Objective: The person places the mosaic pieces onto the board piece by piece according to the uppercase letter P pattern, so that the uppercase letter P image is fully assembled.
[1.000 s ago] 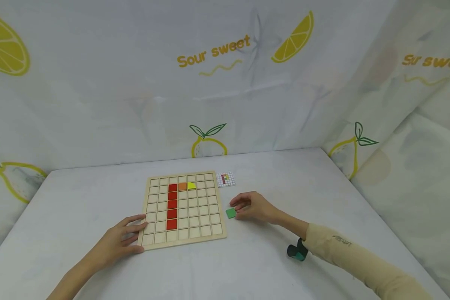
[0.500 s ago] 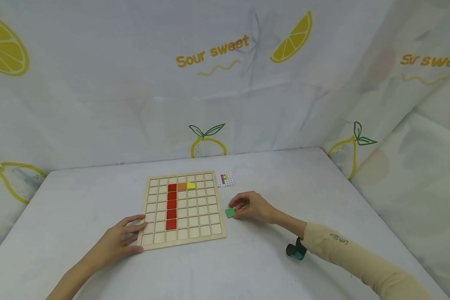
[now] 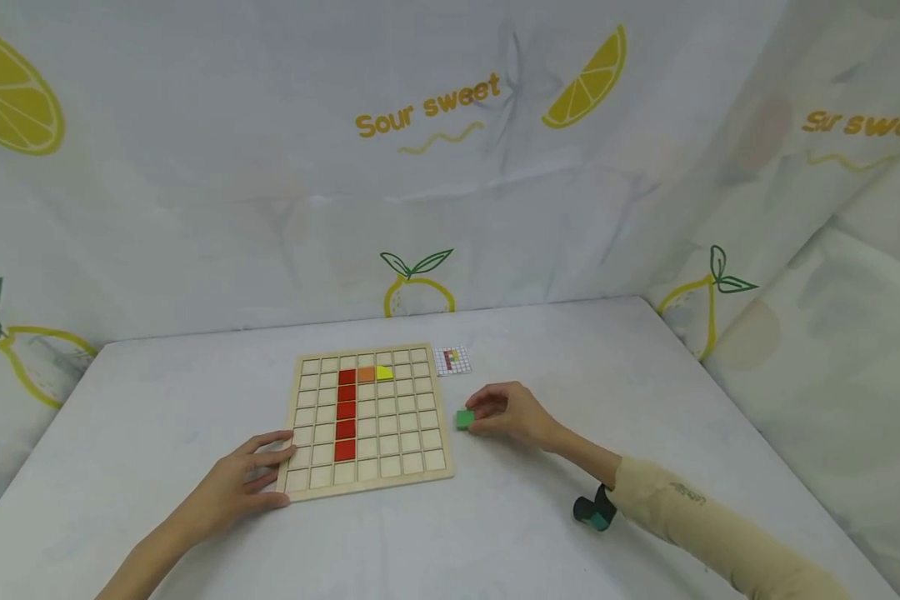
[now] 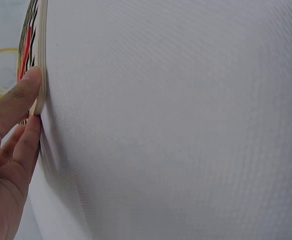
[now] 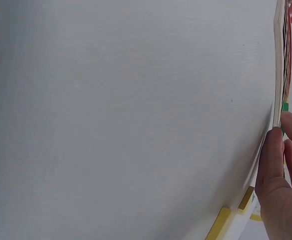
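In the head view, a wooden grid board (image 3: 412,462) lies on the white table. A column of red tiles (image 3: 346,410) sits in it, with an orange tile (image 3: 366,374) and a yellow tile with one rounded corner (image 3: 384,373) to the right of the top one. My left hand (image 3: 234,481) holds the board's near left corner, thumb at the front edge and fingers on the left rim. Beyond the board's right edge, my right hand (image 3: 512,417) pinches a green tile (image 3: 464,418) between thumb and fingers. Its side face shows; part is hidden by the fingers.
A small printed card (image 3: 452,360) with a coloured grid pattern lies at the board's far right corner. A dark object with a teal part (image 3: 595,510) is beside the right sleeve (image 3: 705,521). White cloth with lemon prints (image 3: 420,296) rises behind the table.
The green tile lay flat by the right fingertips earlier; now it looks tilted or raised, with its front face visible. The left hand and the board have stayed put.
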Demonstrator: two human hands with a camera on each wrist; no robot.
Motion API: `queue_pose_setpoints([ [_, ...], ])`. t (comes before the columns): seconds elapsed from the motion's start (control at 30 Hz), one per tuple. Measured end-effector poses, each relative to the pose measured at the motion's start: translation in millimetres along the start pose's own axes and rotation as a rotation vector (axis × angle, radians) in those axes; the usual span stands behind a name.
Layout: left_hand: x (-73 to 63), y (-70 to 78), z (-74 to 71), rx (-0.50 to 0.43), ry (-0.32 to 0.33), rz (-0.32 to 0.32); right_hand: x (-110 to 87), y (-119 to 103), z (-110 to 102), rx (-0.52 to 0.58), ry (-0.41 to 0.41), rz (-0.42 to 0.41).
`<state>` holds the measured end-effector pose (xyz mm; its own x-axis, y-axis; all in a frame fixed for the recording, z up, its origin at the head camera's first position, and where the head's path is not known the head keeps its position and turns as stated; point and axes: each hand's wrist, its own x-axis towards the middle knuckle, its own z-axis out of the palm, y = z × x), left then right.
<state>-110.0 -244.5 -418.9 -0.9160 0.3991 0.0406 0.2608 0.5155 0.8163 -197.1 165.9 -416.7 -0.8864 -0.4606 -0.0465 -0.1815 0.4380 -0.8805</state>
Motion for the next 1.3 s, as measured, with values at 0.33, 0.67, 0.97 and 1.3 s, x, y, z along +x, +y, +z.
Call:
queue_pose_setpoints([
  [0.33, 0.2, 1.3, -0.1, 0.001, -0.011, -0.005, -1.2, 2, -3, -0.040, -0.033, 0.030],
  [0.67, 0.1, 1.4, 0.0, 0.019, -0.018, -0.008, -3.0, 0, -5, 0.027, 0.011, 0.077],
  [0.97, 0.3, 2.5, -0.4, 0.022, -0.010, 0.010, 0.7, -6, -7, 0.241, 0.052, 0.252],
  [1.3, 0.0, -0.9, 0.8, 0.036, 0.012, 0.024, 3.8, -10, -4, 0.330, 0.059, 0.303],
])
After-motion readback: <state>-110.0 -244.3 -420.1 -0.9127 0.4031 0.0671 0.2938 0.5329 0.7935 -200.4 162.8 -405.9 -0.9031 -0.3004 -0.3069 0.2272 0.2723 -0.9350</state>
